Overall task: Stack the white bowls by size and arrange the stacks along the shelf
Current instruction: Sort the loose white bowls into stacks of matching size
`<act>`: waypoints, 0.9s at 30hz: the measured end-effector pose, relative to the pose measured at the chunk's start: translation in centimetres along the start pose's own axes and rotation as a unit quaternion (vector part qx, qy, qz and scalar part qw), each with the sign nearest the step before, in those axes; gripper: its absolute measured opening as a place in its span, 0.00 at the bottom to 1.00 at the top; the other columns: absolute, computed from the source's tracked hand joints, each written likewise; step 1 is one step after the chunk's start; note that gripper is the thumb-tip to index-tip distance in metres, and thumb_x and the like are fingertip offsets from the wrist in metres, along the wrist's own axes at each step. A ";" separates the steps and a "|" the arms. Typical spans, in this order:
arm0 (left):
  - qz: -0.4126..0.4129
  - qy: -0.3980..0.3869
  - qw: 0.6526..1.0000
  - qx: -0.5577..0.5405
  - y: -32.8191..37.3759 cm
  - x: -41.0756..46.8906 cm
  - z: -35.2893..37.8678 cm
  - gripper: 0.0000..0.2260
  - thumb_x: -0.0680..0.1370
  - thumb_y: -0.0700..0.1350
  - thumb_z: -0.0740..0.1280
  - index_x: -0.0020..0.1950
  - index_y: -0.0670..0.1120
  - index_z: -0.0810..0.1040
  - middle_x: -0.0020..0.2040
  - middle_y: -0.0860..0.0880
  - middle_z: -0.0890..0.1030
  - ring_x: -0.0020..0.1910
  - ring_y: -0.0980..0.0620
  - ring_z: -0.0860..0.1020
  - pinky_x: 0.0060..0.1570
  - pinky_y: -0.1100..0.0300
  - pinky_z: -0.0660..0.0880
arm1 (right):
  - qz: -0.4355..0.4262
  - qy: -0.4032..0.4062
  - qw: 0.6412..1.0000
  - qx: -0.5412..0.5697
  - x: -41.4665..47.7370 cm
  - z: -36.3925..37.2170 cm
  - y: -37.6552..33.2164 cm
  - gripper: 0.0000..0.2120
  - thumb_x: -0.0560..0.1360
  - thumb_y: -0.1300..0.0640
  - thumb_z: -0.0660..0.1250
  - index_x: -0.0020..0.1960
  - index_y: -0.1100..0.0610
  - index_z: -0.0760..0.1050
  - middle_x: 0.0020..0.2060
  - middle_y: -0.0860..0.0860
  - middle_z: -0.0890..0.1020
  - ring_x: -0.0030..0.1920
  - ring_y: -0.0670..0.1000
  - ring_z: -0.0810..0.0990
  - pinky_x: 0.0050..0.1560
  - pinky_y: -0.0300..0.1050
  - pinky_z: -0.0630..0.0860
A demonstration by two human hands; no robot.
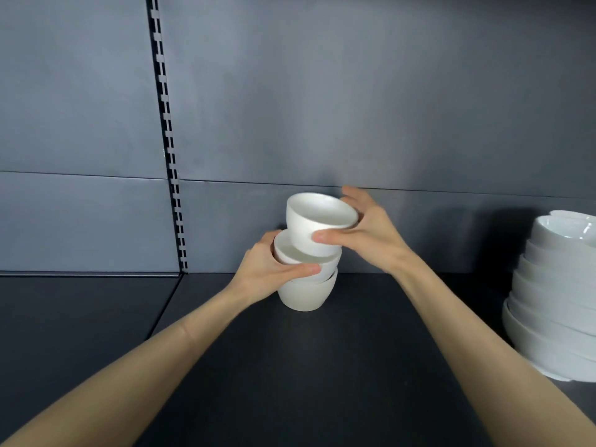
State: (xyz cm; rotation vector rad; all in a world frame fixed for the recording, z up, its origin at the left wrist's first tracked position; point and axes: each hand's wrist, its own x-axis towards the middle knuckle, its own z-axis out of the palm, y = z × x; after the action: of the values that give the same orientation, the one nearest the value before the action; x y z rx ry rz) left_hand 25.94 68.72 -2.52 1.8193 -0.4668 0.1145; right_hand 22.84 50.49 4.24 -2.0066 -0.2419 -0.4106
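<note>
The small round white ceramic bowl (317, 224) hangs tilted over two matching nested bowls (306, 285) at mid-shelf, pinched by the right hand (367, 233), thumb against curled fingers; the left hand (267, 269) grips the pair. Seated askew, it could jam or tip them onto the dark shelf (354, 350)

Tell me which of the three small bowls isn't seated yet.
The top small bowl, tilted in the grip of the right hand. The middle bowl, held by the left hand, sits nested in the bottom bowl on the shelf.
</note>
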 end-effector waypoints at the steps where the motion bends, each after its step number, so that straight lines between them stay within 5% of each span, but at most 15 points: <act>1: -0.002 -0.001 1.000 0.003 -0.1 0.0 0.0 0.30 0.53 0.62 0.77 0.51 0.63 0.71 0.51 0.61 0.80 0.54 0.61 0.79 0.55 0.58 0.78 | 0.006 -0.013 1.000 0.002 0.3 0.2 0.1 0.48 0.62 0.58 0.81 0.75 0.55 0.59 0.58 0.44 0.76 0.56 0.43 0.77 0.52 0.34 0.74; 7: -0.006 -0.023 1.000 0.011 -0.9 0.1 0.3 0.30 0.56 0.61 0.77 0.53 0.63 0.69 0.52 0.63 0.79 0.55 0.61 0.78 0.53 0.61 0.77 | 0.030 -0.062 0.998 -0.006 1.2 0.5 1.0 0.49 0.62 0.58 0.81 0.76 0.56 0.58 0.64 0.47 0.74 0.61 0.47 0.75 0.59 0.39 0.73; 12: 0.032 -0.065 0.997 -0.012 -1.2 0.0 0.1 0.27 0.68 0.35 0.77 0.55 0.60 0.69 0.48 0.66 0.81 0.49 0.69 0.78 0.45 0.72 0.75 | 0.041 -0.080 0.996 -0.005 1.1 0.5 1.4 0.47 0.63 0.59 0.80 0.75 0.54 0.60 0.62 0.44 0.75 0.60 0.45 0.76 0.56 0.36 0.71; 18: -0.009 -0.044 0.999 -0.008 -2.4 0.1 -0.1 0.35 0.57 0.59 0.77 0.61 0.61 0.68 0.58 0.61 0.78 0.59 0.61 0.77 0.58 0.59 0.76 | 0.049 -0.095 0.994 0.010 0.6 0.8 2.3 0.48 0.63 0.60 0.80 0.76 0.53 0.58 0.62 0.43 0.74 0.61 0.45 0.75 0.58 0.37 0.71; 23: -0.011 -0.066 0.998 -0.004 -2.8 -0.2 -0.3 0.43 0.58 0.56 0.79 0.70 0.54 0.65 0.61 0.59 0.77 0.61 0.59 0.76 0.60 0.55 0.76 | 0.049 -0.109 0.993 0.012 0.3 1.1 2.6 0.48 0.63 0.61 0.80 0.76 0.52 0.58 0.62 0.41 0.74 0.58 0.40 0.75 0.48 0.30 0.73; 27: -0.029 -0.075 0.997 0.000 -3.3 -0.6 -0.4 0.46 0.57 0.55 0.80 0.71 0.53 0.64 0.62 0.58 0.77 0.62 0.58 0.75 0.62 0.53 0.75 | 0.049 -0.112 0.993 0.004 0.3 1.0 2.7 0.49 0.63 0.59 0.80 0.77 0.52 0.56 0.67 0.43 0.71 0.63 0.44 0.73 0.56 0.34 0.70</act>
State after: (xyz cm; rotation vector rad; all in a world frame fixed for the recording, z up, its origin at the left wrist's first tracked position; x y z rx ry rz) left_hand 26.65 69.96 -5.54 1.8474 -0.5195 -0.0629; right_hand 24.21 50.21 1.73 -2.0477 -0.2814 -0.1222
